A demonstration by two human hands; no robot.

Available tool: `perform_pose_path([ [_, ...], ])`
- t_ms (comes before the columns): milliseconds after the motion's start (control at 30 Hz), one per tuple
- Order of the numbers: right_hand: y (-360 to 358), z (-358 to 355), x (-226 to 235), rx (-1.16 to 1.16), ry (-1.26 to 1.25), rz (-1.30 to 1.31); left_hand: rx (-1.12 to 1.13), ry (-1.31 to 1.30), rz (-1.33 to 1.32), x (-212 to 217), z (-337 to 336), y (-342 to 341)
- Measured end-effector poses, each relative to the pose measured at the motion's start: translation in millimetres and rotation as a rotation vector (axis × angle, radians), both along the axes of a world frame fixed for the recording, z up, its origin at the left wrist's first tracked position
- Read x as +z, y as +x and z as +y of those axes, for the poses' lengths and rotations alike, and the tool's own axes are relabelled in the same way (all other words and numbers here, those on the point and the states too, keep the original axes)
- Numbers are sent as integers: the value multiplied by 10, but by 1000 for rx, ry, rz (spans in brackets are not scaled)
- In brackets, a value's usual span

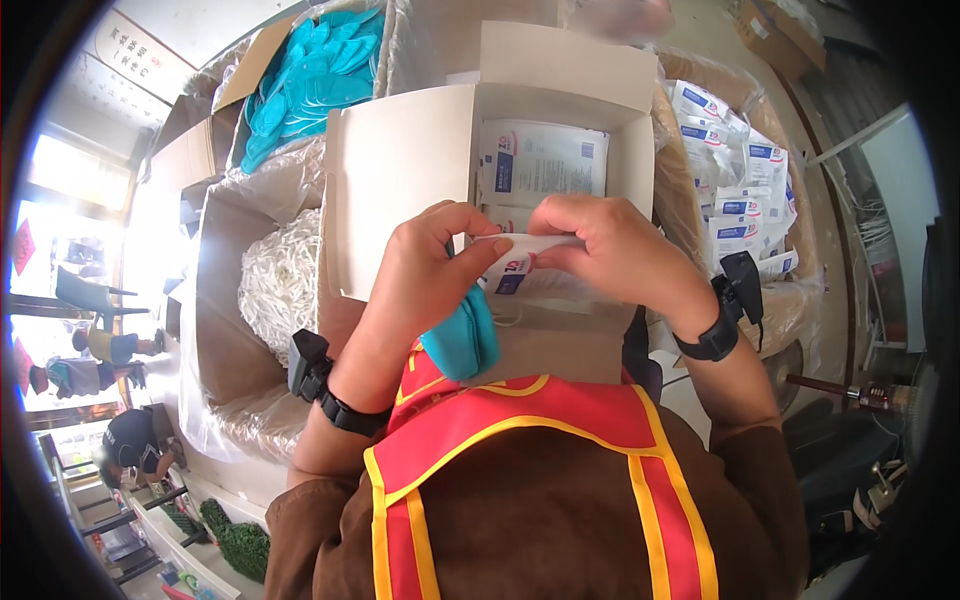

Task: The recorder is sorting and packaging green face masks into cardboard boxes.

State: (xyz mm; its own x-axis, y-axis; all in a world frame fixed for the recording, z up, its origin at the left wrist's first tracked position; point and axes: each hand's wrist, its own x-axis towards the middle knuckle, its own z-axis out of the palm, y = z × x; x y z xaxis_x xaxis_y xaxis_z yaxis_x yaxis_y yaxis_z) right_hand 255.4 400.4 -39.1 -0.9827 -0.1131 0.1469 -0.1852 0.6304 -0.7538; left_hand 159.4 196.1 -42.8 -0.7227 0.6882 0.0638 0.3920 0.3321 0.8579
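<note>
My left hand [430, 262] is closed, its thumb and forefinger pinching the left part of a white packet [516, 272] with blue and red print. My right hand [612, 245] is also closed, pinching the packet's upper edge farther right. Below my left hand hangs a folded teal cloth item [460, 342], partly covered by the hand; I cannot tell whether the fingers hold it too. Directly beyond my hands stands an open white carton [400, 185] with its flaps spread. Similar flat packets [545, 162] lie inside it.
At the far left, a lined box holds a heap of flat teal cloth pieces [315, 80]. Nearer, another lined box contains tangled white strips [283, 285]. To the right, a lined box is filled with printed white packets [738, 190]. A person [135, 448] bends over at the left edge.
</note>
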Motion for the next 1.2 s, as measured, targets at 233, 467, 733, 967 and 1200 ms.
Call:
perform_pose_path([
  [233, -13, -117, -173, -137, 313, 518, 111, 33, 188, -73, 48, 108],
  [467, 16, -180, -113, -104, -164, 157, 47, 129, -71, -32, 70, 127],
  [733, 47, -355, 65, 21, 186, 535, 204, 304, -461, -107, 68, -46],
  [967, 510, -341, 506, 95, -48, 475, 389, 8, -139, -569, -300, -687],
  [1200, 315, -116, 375, -121, -139, 342, 139, 9, 294, 43, -168, -174],
])
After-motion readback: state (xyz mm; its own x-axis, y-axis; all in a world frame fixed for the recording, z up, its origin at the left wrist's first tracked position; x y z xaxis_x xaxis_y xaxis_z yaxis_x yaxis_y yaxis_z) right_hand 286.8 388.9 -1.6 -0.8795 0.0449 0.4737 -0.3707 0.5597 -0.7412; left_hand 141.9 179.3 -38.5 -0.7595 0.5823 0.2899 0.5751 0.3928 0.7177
